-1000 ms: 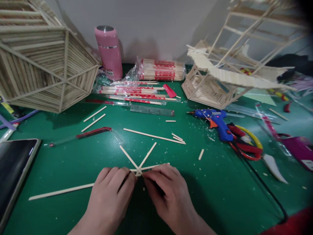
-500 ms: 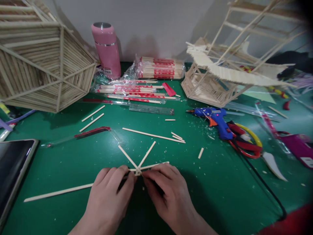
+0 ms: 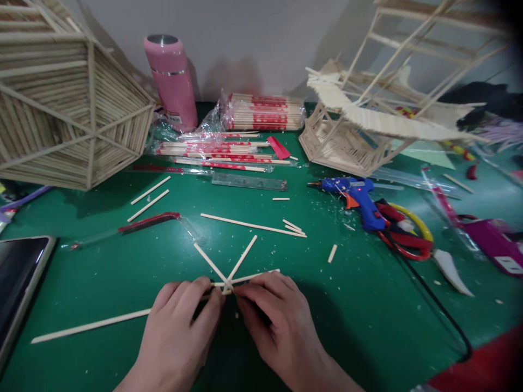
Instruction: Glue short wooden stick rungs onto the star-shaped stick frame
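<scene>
Left hand [image 3: 180, 332] and right hand [image 3: 278, 321] pinch the stick fan [image 3: 229, 275] at its hub, each grip steadying the joint on the bench [image 3: 368, 316].

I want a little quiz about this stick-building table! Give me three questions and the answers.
1. True or false: both hands pinch the spot where the crossed sticks meet.
2. What colour is the glue gun? A red, B blue, C white
3. Fill in: the pink bottle stands ___ against the wall.

Key:
1. True: left hand and right hand meet at the crossed sticks.
2. B: glue gun.
3. upright: pink bottle.
</scene>
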Tool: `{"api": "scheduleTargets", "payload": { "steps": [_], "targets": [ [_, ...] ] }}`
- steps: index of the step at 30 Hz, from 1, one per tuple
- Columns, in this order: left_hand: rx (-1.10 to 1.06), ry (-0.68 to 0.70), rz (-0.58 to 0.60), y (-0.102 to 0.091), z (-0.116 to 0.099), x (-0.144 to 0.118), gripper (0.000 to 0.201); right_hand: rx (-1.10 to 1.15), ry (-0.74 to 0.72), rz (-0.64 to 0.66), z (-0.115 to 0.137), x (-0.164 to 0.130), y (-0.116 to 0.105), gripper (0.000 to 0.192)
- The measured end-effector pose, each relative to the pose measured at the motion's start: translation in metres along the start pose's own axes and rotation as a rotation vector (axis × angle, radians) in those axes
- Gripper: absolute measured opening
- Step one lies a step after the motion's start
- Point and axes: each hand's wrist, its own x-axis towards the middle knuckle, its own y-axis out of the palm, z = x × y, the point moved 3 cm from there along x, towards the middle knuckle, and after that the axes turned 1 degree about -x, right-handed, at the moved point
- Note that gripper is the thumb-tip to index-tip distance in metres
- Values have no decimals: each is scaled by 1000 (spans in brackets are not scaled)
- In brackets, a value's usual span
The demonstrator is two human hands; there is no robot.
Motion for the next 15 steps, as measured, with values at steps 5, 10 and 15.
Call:
{"api": "scheduleTargets", "payload": {
  "steps": [5, 10, 15],
  "targets": [
    [1, 4, -3, -1, 0, -1, 29, -3, 4, -1, -1, -1, 1, 16],
    [1, 14, 7, -1, 1, -2, 27, -14, 2, -14, 0, -1, 0, 16],
    [-9, 14, 0, 0, 1, -2, 28, -11, -3, -17, 1, -1, -1, 16]
  ]
}}
